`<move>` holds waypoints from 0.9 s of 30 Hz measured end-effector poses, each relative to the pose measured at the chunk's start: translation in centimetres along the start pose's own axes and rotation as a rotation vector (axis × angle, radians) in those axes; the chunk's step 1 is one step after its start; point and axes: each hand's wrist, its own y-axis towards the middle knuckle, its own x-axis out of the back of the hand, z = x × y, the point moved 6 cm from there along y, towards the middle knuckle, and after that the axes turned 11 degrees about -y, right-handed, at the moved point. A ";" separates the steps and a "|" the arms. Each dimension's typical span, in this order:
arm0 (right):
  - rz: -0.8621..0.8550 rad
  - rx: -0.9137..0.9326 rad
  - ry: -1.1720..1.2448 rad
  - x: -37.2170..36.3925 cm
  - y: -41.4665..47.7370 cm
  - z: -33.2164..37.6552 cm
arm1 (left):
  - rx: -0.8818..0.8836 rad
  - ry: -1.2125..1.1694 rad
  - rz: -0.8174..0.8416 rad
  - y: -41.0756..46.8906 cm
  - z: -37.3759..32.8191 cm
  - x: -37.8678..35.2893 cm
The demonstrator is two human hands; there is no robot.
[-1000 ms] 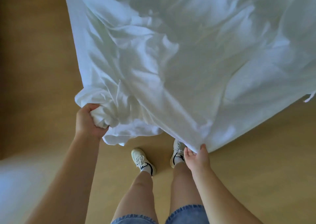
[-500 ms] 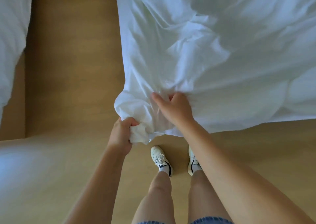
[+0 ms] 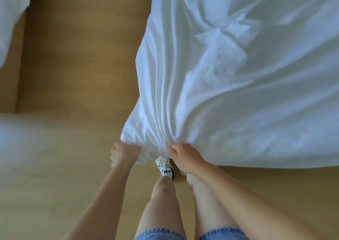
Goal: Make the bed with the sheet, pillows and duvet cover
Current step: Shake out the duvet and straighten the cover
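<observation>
Left hand [image 3: 123, 153]: fist closed on corner of sheet [image 3: 238, 93].
Right hand [image 3: 183, 155]: gripping bunched sheet edge, just beside left.
Sheet: spread over floor [image 3: 73, 74].

The sheet [image 3: 238, 74] filled the right and upper right of the frame, its gathered corner reaching down to the centre. The floor [image 3: 77, 65] lay to its left and below it. The left hand [image 3: 124, 154] gripped the corner's left end and the right hand [image 3: 183, 156] gripped it just to the right. A shoe [image 3: 165, 166] stood on the floor between and just below the hands. More bedding [image 3: 11, 10] occupied the upper left corner, well apart from the sheet.
</observation>
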 end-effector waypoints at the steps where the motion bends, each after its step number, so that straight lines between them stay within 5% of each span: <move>1: -0.051 -0.012 0.017 0.6 0.3 -0.5 | -0.080 0.105 -0.063 -0.1 -2.1 -0.1; 4: -0.514 -0.104 0.207 6.9 0.2 -2.7 | -0.473 0.047 -0.052 -1.5 -10.3 -2.4; 7: -0.861 -0.256 0.394 14.5 1.0 -6.5 | -0.544 0.002 0.133 -3.0 -16.8 -6.6; 10: -0.748 -0.372 0.434 18.1 4.7 -9.0 | -0.553 0.119 0.154 -3.4 -20.9 -9.8; 15: -0.529 -0.297 0.464 19.4 8.4 -8.7 | -0.611 0.150 0.132 -4.3 -24.4 -10.6; 24: -0.899 -0.150 1.016 25.0 -1.3 -15.0 | -1.083 -0.254 -0.130 -16.6 -29.9 -4.9; 27: -0.888 -0.132 1.105 27.0 -2.8 -16.5 | -1.026 -0.142 0.032 -17.8 -33.6 -8.5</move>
